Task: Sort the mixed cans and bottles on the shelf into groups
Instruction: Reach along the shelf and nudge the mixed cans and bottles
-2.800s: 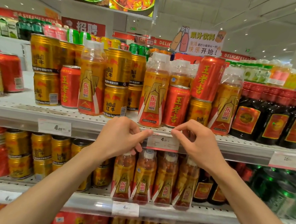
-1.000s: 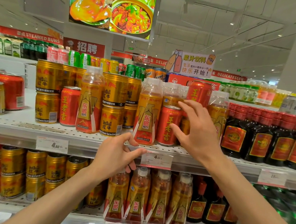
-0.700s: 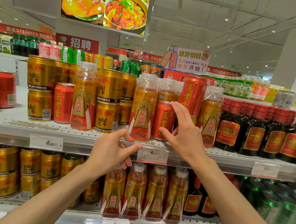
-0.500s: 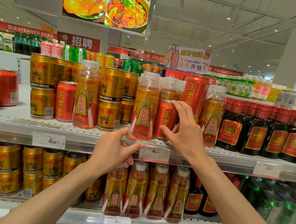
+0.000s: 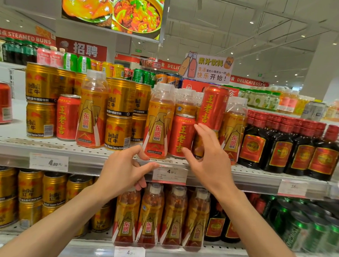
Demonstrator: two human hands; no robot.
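Observation:
On the upper shelf (image 5: 32, 145) stand mixed drinks: gold cans (image 5: 117, 133) stacked two high, orange bottles (image 5: 159, 122), red cans and dark bottles (image 5: 281, 147). A short red can (image 5: 179, 136) stands between two orange bottles, with a tall red can (image 5: 212, 108) raised behind it. My right hand (image 5: 210, 157) hovers spread just right of the short red can, thumb near its base, fingers in front of a gold can; it holds nothing. My left hand (image 5: 126, 170) is at the shelf edge, thumb and forefinger close together by the price tag (image 5: 169, 173), holding nothing.
A second short red can (image 5: 66, 117) stands among gold cans on the left. The lower shelf holds gold cans, orange bottles (image 5: 150, 216), dark bottles and green cans (image 5: 301, 230). More drinks line the top behind. A juice sign (image 5: 208, 68) stands above.
My right hand rose from the price tag at the shelf edge to the short red can and now spreads beside it. My left hand stayed at the shelf edge.

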